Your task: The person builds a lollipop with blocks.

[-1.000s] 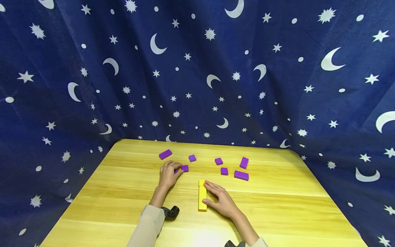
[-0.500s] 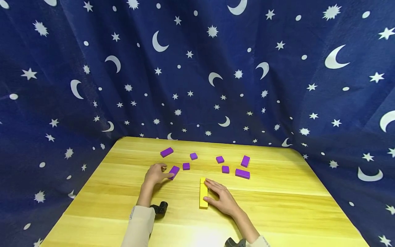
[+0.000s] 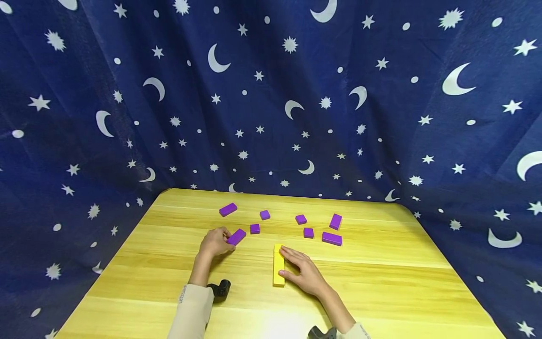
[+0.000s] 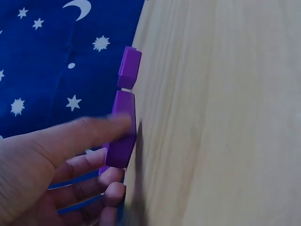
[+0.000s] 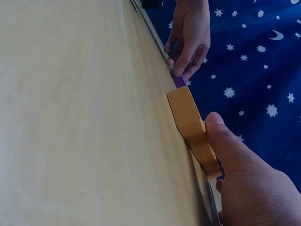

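In the head view my left hand (image 3: 215,243) holds a rectangular purple block (image 3: 236,237) on the left part of the table. The left wrist view shows the thumb across the near face of this purple block (image 4: 123,141) and curled fingers behind and below it. My right hand (image 3: 306,273) rests beside a long yellow block (image 3: 278,270), fingers extended, thumb and fingertips along its right side. A small yellow block (image 3: 277,247) sits flush at its far end. From the right wrist, the yellow block (image 5: 192,127) appears with the thumb close by.
Small purple blocks (image 3: 254,229), (image 3: 265,215) lie right of the left hand, and a longer purple block (image 3: 228,210) lies behind it. Several more purple blocks (image 3: 331,238) are back right. A starry blue curtain (image 3: 271,117) hangs behind the wooden table (image 3: 381,292).
My left hand has drawn back leftward from the small purple block and taken hold of the rectangular one, which has turned slightly. The right hand has stayed at the yellow blocks.
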Demonstrator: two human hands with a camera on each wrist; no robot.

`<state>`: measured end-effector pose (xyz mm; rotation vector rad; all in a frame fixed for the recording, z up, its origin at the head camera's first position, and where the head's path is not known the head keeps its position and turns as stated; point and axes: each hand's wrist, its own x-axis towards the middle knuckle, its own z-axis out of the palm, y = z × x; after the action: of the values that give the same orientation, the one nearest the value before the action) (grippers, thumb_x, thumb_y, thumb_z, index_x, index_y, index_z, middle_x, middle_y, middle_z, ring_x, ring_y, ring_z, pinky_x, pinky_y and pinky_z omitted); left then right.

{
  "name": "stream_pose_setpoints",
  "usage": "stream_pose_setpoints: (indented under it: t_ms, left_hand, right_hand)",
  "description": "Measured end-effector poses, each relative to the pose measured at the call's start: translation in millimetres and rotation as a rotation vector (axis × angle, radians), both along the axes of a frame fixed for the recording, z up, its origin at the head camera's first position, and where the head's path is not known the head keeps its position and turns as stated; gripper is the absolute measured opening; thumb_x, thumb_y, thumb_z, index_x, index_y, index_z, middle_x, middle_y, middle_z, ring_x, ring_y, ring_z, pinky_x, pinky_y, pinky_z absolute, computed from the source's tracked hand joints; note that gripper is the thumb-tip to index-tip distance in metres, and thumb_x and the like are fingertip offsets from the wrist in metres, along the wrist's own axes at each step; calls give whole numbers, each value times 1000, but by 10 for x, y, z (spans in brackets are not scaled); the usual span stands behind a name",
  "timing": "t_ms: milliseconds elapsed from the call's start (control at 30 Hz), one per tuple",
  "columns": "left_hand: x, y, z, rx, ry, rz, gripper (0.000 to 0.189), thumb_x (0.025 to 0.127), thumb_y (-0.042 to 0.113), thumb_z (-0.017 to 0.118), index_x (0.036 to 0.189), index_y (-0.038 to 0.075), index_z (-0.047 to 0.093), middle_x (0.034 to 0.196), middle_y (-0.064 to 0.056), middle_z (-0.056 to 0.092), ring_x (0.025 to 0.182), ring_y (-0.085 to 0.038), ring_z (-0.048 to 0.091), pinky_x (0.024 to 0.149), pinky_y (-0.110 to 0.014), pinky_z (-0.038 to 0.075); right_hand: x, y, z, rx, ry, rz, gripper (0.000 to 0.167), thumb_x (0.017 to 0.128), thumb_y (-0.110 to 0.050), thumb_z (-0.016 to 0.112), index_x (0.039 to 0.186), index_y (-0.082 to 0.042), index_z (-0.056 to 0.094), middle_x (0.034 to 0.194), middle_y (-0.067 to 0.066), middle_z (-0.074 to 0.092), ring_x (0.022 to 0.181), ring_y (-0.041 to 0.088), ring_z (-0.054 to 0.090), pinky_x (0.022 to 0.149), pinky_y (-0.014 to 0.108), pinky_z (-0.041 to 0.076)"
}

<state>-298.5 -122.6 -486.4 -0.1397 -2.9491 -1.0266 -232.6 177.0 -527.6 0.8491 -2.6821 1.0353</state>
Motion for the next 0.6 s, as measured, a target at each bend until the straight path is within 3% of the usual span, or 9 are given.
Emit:
stream_pose_setpoints:
  t_ms: [200,333,467,600]
  left_hand:
    - [-23,-28,-48,0,44,-24,37,64,20,84,91,4,66,73,0,59,67,-15,54,63,-32,47]
    - [-36,-17,-89,23,80,-61,30,64,12,83,89,3,68,72,-1,61,64,-13,54,60,-29,47]
    - [-49,64,-110,83,105,-134,27,65,5,81,89,0,70,71,-3,62,60,-11,53,54,-24,46]
    - [-85,225,-138,131,133,-244,27,68,4,80,93,-1,69,72,-2,63,59,-7,53,53,-20,46]
  right_hand:
    - [-6,7,-6,2,-9,-1,62,86,-47,59,137,-15,47,142,-5,40,131,19,35,108,46,25]
    - [0,5,-1,0,-16,7,61,85,-47,59,136,-14,48,141,-5,41,130,20,36,107,46,26]
    - [2,6,0,3,-2,8,62,86,-48,59,135,-13,49,141,-4,42,130,20,36,107,45,26]
    - [2,13,-9,-3,9,6,62,86,-48,59,135,-12,49,141,-4,42,129,20,37,108,45,25]
